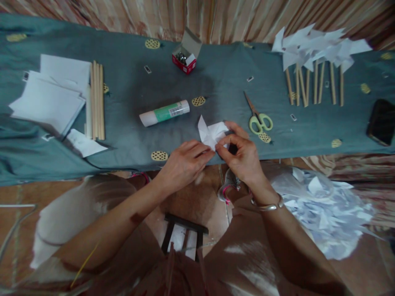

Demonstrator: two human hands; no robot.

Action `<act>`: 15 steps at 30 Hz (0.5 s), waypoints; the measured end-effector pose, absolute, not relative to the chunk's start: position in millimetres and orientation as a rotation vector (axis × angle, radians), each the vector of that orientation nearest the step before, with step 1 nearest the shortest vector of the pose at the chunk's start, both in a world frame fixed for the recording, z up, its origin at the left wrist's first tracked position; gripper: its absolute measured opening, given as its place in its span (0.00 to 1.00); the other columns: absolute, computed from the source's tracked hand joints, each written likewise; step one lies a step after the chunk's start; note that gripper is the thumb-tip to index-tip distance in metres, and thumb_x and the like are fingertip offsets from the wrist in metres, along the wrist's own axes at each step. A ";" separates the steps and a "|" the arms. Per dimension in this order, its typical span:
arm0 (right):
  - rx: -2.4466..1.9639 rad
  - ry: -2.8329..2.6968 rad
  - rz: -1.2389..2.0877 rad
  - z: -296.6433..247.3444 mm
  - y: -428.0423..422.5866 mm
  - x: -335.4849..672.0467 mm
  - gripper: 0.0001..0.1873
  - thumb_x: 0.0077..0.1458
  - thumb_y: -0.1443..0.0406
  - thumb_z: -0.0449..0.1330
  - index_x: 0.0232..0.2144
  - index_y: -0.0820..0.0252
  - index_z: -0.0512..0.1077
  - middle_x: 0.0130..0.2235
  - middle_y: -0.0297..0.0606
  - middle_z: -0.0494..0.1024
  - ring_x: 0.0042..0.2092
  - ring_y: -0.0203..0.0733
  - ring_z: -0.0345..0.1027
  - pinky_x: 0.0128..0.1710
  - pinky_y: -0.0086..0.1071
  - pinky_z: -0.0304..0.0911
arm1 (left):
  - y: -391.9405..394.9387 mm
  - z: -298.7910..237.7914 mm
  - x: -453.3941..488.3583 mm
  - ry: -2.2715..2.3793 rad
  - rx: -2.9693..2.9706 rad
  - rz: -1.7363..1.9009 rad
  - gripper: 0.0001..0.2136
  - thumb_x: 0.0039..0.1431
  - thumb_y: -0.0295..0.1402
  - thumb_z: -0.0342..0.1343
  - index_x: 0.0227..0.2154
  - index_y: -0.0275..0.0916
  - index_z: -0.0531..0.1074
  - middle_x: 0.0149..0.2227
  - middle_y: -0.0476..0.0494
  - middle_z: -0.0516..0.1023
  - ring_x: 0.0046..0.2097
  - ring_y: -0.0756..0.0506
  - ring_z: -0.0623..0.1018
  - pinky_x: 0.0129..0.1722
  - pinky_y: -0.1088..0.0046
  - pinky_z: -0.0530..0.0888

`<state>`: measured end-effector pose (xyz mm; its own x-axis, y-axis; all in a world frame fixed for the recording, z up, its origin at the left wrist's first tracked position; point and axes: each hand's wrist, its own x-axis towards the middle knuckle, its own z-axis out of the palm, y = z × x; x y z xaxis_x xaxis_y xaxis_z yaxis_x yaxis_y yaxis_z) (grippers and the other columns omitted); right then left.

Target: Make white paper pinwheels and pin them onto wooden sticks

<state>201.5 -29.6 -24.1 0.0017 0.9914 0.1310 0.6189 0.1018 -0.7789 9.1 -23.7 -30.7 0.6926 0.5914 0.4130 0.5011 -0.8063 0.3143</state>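
Between my two hands is a small white paper pinwheel (212, 131) with folded, pointed blades, held just over the near edge of the cloth-covered table. My left hand (187, 162) pinches its lower left side with the fingertips together. On the other side, my right hand (242, 154) grips it with thumb and forefinger, the other fingers curled behind the paper. A glue stick (165, 112) with a green label lies beyond my left hand. Scissors (258, 117) with pale green handles rest to the right of my right hand, blades pointing away.
Paper sheets (49, 102) and wooden sticks (98, 100) lie at the left. An opened red box (184, 61) of small metal pieces stands at the back. Finished pinwheels (317, 47) on sticks and a phone (382, 122) are at the right. A bag of paper scraps (327, 213) sits below.
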 end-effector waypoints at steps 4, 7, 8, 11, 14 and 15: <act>-1.631 -1.689 0.632 -24.6 -30.8 197.9 0.03 0.51 0.65 0.62 0.26 0.55 0.74 0.58 0.40 0.72 0.60 0.51 0.64 0.62 0.53 0.57 | -21.9 -32.0 11.5 0.901 2.707 0.700 0.09 0.66 0.27 0.49 0.42 0.36 0.74 0.40 0.41 0.79 0.43 0.45 0.75 0.44 0.68 0.74; -1.641 -1.683 0.611 -24.7 -31.9 196.2 0.03 0.51 0.64 0.62 0.27 0.54 0.74 0.57 0.40 0.72 0.59 0.51 0.64 0.61 0.53 0.58 | -20.5 -32.1 13.4 0.922 2.695 0.679 0.09 0.66 0.26 0.49 0.42 0.36 0.74 0.40 0.41 0.78 0.42 0.45 0.74 0.43 0.68 0.74; -1.645 -1.681 0.608 -24.8 -32.2 196.0 0.03 0.52 0.64 0.63 0.27 0.54 0.74 0.57 0.40 0.72 0.59 0.52 0.64 0.61 0.53 0.58 | -20.1 -31.8 14.0 0.924 2.695 0.679 0.09 0.66 0.26 0.49 0.41 0.35 0.74 0.39 0.41 0.78 0.41 0.45 0.74 0.42 0.69 0.74; -1.653 -1.678 0.606 -25.1 -33.3 195.7 0.03 0.52 0.63 0.63 0.27 0.55 0.75 0.57 0.41 0.72 0.59 0.52 0.64 0.61 0.53 0.58 | -19.2 -31.3 15.3 0.921 2.690 0.707 0.09 0.65 0.25 0.49 0.40 0.34 0.75 0.38 0.41 0.78 0.40 0.46 0.73 0.41 0.70 0.74; -1.657 -1.681 0.598 -25.0 -34.7 195.4 0.03 0.53 0.63 0.63 0.28 0.54 0.75 0.57 0.39 0.72 0.59 0.52 0.63 0.61 0.52 0.58 | -18.6 -32.5 16.4 0.932 2.655 0.743 0.09 0.66 0.27 0.50 0.39 0.33 0.76 0.38 0.41 0.79 0.40 0.46 0.74 0.41 0.70 0.75; -1.659 -1.684 0.594 -24.8 -35.2 195.1 0.04 0.53 0.63 0.63 0.28 0.54 0.75 0.57 0.38 0.72 0.59 0.52 0.63 0.62 0.52 0.57 | -18.5 -33.3 16.8 0.942 2.640 0.750 0.09 0.66 0.28 0.50 0.39 0.34 0.76 0.38 0.41 0.79 0.40 0.46 0.74 0.41 0.69 0.75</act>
<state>195.1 -35.2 -24.8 0.0540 0.9864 0.1550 0.6706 0.0792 -0.7375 16.8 -18.5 -33.3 0.6605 0.6436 0.3867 0.5206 -0.7637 0.3818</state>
